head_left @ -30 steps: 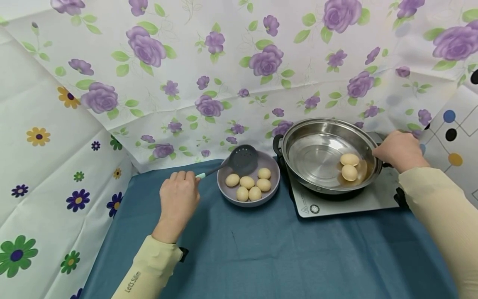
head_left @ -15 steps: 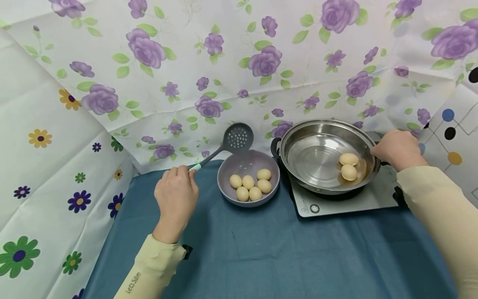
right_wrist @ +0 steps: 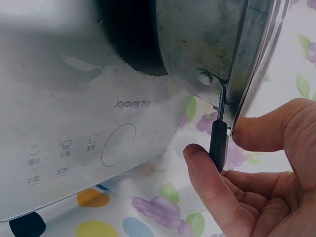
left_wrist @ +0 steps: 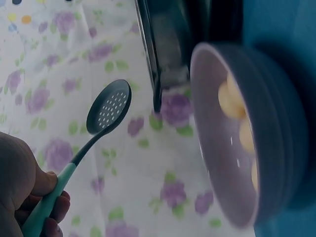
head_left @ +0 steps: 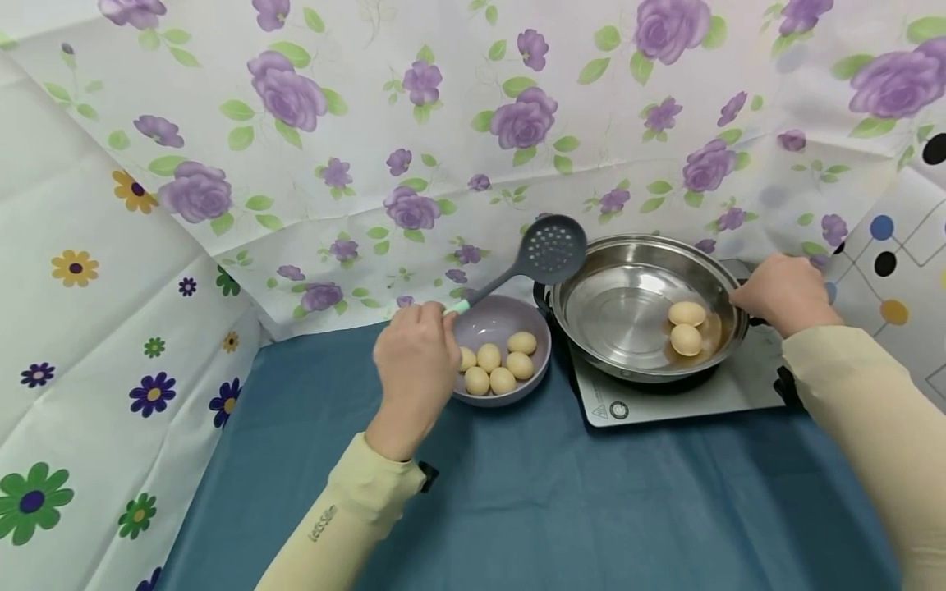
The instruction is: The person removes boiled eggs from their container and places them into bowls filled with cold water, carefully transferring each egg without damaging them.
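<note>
My left hand grips the mint-green handle of a dark grey slotted spoon. Its perforated head is raised above the left rim of a steel pot and carries nothing. Two pale brown eggs lie at the pot's right side in shallow liquid. Below the spoon, near my left hand, a mauve bowl contains several eggs, partly hidden by that hand. My right hand holds the pot's black side handle between thumb and fingers.
Under the pot is a silver induction cooker with a touch panel. A blue cloth covers the table. Floral sheeting stands behind and at the sides. The pot's left handle sits close to the bowl.
My left hand has lifted the slotted spoon out of the bowl, then carried it right to the pot's rim. The eggs in the bowl shifted slightly. My right hand stays at the pot handle.
</note>
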Motion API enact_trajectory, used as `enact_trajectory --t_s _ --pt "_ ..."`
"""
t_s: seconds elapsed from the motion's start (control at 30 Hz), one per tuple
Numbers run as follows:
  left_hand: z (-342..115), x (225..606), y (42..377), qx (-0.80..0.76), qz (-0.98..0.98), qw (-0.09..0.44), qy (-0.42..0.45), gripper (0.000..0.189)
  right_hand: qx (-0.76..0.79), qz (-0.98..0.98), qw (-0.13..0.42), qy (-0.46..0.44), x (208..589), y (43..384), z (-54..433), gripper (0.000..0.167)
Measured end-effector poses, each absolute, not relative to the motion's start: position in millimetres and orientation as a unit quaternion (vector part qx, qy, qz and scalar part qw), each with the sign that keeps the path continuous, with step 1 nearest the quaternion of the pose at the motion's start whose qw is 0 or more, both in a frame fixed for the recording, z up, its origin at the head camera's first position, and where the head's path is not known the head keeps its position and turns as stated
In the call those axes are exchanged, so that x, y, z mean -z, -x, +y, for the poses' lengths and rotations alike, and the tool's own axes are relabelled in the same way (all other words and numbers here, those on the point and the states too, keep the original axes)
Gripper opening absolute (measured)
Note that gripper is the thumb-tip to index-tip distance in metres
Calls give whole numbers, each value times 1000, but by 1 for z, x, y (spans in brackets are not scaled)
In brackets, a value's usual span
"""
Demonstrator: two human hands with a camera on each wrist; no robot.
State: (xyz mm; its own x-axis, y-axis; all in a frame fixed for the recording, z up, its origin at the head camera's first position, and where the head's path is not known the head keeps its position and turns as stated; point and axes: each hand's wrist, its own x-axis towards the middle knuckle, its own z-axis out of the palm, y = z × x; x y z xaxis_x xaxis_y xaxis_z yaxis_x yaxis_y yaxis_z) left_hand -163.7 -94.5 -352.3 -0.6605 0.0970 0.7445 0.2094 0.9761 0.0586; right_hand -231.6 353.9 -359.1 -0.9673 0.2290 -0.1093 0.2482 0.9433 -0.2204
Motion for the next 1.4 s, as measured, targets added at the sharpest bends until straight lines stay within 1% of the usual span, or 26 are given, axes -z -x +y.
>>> enact_trajectory --t_s 0.23,0.37,0.53,0.9,1.07,1.23,1.4 --pt "-56 361 172 43 -908 395 133 23 123 983 41 -129 359 233 351 43" --pt "-39 367 176 8 -907 392 155 28 127 982 39 -133 358 233 350 45" --pt "-24 376 177 4 -907 378 188 28 126 983 36 -131 358 233 350 48" --pt "-2 392 179 -14 -892 388 231 25 109 985 36 -131 359 234 349 41" --pt "6 394 177 -25 -887 392 243 21 106 985 33 -132 360 235 350 43" --pt "10 396 174 -21 -891 377 252 23 106 984 35 -136 360 235 351 49" --pt "11 398 172 -16 -900 357 251 24 105 984 36 -138 361 234 352 47"
